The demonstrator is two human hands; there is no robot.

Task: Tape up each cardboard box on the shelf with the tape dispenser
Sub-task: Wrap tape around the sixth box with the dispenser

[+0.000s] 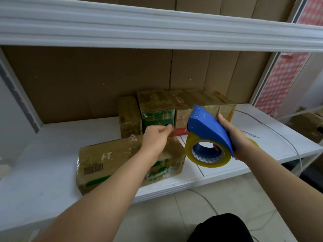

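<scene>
1. Right hand [236,137] grips the blue tape dispenser [208,135] above the shelf [52,154].
2. Left hand [155,138] pinches the tape end, above the front-edge cardboard box [111,159].
3. More boxes [157,110] line the shelf's back edge.

Left hand [156,137] stretched forward on a straight bare forearm, knuckles up, thumb and forefinger pinched together. Right hand [234,137] raised beside it, palm inward, fingers wrapped around a blue plastic tape dispenser [208,131], thumb on top.
</scene>
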